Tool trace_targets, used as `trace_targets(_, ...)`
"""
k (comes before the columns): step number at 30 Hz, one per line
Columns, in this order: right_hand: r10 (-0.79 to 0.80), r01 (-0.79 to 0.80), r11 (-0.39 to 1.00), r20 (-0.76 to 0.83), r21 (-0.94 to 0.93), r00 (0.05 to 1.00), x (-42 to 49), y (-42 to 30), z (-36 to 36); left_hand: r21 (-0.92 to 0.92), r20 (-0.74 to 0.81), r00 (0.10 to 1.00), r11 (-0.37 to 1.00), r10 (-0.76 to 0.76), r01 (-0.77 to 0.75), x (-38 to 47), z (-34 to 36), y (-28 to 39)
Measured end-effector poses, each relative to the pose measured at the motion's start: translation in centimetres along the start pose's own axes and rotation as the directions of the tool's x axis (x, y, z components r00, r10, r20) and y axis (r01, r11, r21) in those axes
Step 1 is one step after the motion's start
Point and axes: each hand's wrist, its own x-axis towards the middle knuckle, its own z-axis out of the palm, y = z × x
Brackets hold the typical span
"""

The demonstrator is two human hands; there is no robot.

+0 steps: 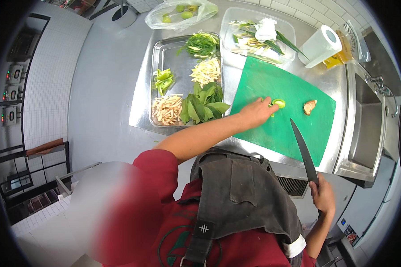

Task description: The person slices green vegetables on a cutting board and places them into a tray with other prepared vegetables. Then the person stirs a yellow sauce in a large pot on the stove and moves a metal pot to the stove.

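On the green cutting board (pixel 280 140) my left hand (pixel 259 111) rests with its fingertips on pieces of green pepper (pixel 278 103); how firmly they are pinched is hidden. My right hand (pixel 322 193) grips the handle of a long dark-bladed kitchen knife (pixel 304 150), its tip over the board. A knob of ginger or galangal root (pixel 309 107) lies to the right of the pepper. Left of the board, a steel tray (pixel 173 50) holds green pepper strips (pixel 163 81), chopped green herbs (pixel 202 45), pale sliced strips (pixel 205 71), tan root strips (pixel 167 109) and green leaves (pixel 204 105).
Behind the board stand a clear plastic tub (pixel 225 30) of trimmings and a paper towel roll (pixel 320 46). A plastic bag (pixel 157 15) of green fruit lies behind the tray. To the right is a steel sink (pixel 366 126) with a tap (pixel 381 86).
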Motion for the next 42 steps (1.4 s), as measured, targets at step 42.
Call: trace_targets(42,0.013,-0.001,0.983,-0.064,0.181,0.998,4.0,-2.6,3.5,0.401,-0.543,0.807,0.773,-0.232,0.492,-17.2,-15.5,-19.4)
